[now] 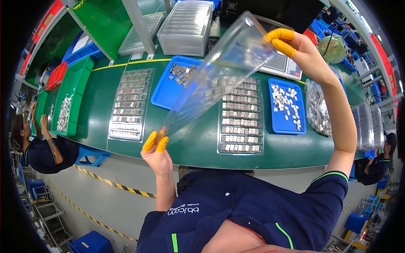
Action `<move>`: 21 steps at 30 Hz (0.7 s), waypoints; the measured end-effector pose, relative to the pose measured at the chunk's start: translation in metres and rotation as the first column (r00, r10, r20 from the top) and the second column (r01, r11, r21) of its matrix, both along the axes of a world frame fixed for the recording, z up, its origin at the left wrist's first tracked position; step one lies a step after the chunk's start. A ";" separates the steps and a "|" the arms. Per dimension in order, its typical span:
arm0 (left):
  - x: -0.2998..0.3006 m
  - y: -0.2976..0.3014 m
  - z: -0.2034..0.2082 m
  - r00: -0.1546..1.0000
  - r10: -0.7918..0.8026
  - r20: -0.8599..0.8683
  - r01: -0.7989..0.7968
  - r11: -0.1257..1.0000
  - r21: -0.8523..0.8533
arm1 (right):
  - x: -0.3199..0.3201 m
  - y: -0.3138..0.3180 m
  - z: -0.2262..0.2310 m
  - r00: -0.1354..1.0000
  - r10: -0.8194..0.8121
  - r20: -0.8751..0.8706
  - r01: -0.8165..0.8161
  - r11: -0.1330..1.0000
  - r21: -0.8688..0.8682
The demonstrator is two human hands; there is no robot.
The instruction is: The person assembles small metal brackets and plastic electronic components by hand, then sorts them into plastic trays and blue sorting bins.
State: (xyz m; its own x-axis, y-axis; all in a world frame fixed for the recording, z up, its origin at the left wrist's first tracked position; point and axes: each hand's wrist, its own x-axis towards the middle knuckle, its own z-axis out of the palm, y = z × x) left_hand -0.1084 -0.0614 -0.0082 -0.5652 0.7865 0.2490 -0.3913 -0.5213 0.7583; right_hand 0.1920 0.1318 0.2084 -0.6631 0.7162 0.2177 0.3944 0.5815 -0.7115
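Note:
Between my two hands a clear plastic tray (211, 71) is held up, tilted, above the green table. My left hand (156, 154) pinches its lower left corner, and my right hand (295, 48) grips the upper right end; yellow finger cots cover the fingertips. Beneath it on the right lies a clear tray filled with rows of small grey and white parts (241, 122). A similar filled tray (130, 105) lies to the left. Partly hidden behind the raised tray, a blue bin (162, 95) holds loose grey parts. Another blue bin (288, 126) at right contains loose white parts.
Stacked clear trays (185, 29) stand at the back, near a scale (280, 65). A plastic bag of parts (318, 109) lies right of the bins. Green bins (84, 80) line the left side. Co-workers sit at far left (46, 147) and far right (371, 166).

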 end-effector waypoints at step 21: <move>0.018 0.004 0.013 0.882 0.303 -0.360 -0.272 0.953 0.134 | -0.036 -0.042 0.010 0.953 -0.058 -0.296 0.121 0.972 0.199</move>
